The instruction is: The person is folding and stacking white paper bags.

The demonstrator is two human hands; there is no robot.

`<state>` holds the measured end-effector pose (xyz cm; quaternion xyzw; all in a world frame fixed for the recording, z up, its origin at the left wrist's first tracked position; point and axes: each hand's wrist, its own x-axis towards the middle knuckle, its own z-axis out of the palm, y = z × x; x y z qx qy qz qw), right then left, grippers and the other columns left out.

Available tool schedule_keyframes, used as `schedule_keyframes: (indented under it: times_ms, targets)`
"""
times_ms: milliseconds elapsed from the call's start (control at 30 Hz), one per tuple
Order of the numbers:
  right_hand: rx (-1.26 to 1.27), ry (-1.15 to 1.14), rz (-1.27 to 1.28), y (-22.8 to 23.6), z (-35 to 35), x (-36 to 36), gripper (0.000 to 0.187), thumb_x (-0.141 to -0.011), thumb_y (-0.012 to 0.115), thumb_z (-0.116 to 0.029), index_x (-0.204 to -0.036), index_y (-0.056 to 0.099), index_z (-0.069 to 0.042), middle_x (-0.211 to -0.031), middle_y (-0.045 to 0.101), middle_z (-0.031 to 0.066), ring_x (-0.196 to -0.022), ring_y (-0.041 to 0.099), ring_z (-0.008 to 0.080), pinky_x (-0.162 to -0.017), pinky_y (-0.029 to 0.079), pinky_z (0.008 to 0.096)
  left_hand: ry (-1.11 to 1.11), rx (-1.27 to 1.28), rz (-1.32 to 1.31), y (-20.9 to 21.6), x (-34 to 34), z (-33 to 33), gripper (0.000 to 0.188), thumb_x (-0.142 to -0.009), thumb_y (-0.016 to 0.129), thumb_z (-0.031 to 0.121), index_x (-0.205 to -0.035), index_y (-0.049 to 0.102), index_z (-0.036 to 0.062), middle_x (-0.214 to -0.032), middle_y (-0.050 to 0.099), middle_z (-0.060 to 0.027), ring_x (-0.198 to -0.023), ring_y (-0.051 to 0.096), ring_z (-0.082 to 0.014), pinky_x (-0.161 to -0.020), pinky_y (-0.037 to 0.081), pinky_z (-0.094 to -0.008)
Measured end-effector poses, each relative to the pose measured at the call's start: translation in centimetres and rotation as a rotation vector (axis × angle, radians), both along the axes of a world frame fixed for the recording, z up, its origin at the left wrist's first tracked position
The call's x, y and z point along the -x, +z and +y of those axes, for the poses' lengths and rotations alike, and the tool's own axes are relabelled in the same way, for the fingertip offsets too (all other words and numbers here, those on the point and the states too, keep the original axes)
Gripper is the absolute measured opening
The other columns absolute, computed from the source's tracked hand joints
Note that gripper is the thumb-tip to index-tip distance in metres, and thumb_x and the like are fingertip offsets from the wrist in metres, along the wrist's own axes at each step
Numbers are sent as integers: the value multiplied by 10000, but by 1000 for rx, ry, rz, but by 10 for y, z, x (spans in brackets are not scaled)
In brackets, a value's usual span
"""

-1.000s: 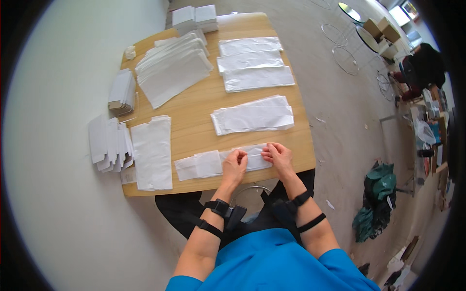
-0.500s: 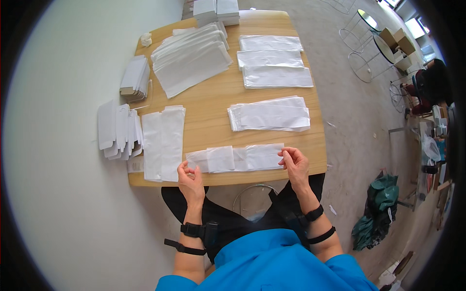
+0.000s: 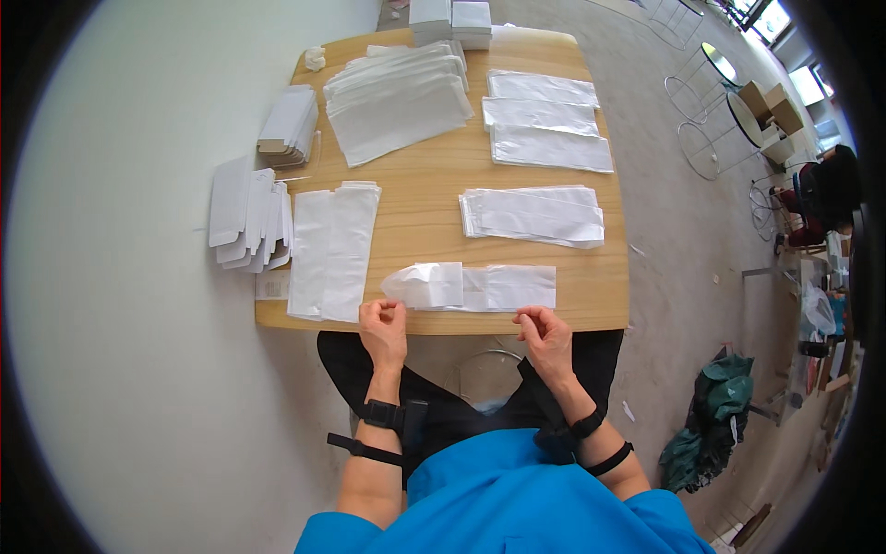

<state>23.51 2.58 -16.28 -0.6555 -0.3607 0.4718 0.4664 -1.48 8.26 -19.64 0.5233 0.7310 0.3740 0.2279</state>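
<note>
A strip of thin white plastic sleeve (image 3: pixel 521 287), partly folded over itself, lies along the near edge of the wooden table (image 3: pixel 420 208). Its left end bulges up off the wood. My left hand (image 3: pixel 383 334) is at that end, fingers closed on the sleeve's near left corner. My right hand (image 3: pixel 546 343) hovers by the table edge, just below the sleeve's right part. Its thumb and fingers are pinched together, and no material shows between them. Left of the strip lie long white sleeves (image 3: pixel 334 249); beyond it is a stack of flat white sleeves (image 3: pixel 535 217).
Farther off are a fanned pile of larger white sheets (image 3: pixel 397 115) and more sleeve stacks (image 3: pixel 544 115). White folded cartons (image 3: pixel 249 217) and a carton stack (image 3: pixel 288 125) line the left edge by the wall. Green bags (image 3: pixel 715 411) lie on the floor at right.
My left hand has closed on the sleeve's left end, which now bulges. My right hand has drawn away from its right end, toward me and to the left. The view has shifted slightly.
</note>
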Motion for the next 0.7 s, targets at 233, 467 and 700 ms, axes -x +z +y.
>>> schedule_keyframes:
  times_ms: [233, 467, 700]
  targets:
    - [-264, 140, -336, 43, 35, 63, 348, -827, 709, -136, -1110, 594, 30, -973, 619, 86, -778, 584, 119, -637, 470, 239, -159, -4, -150, 60, -53, -4, 119, -835, 660, 123, -854, 616, 14, -776, 645, -118, -755, 634, -264, -691, 487, -350]
    - [0, -63, -21, 22, 41, 42, 332, -815, 728, -183, -1034, 619, 42, -816, 652, 79, -700, 600, 125, -643, 498, 283, -557, -39, -273, 61, -78, -11, 329, -814, 657, 35, -1137, 601, 13, -1126, 643, -173, -1045, 625, -297, -902, 478, -353]
    - [41, -119, -270, 17, 45, 1, 282, -876, 655, -279, -870, 669, 2, -708, 657, 84, -655, 618, 156, -616, 492, 301, -427, -200, 34, 33, -61, -4, 394, -827, 567, 2, -1220, 541, 6, -1235, 562, -156, -1143, 528, -340, -985, 421, -411]
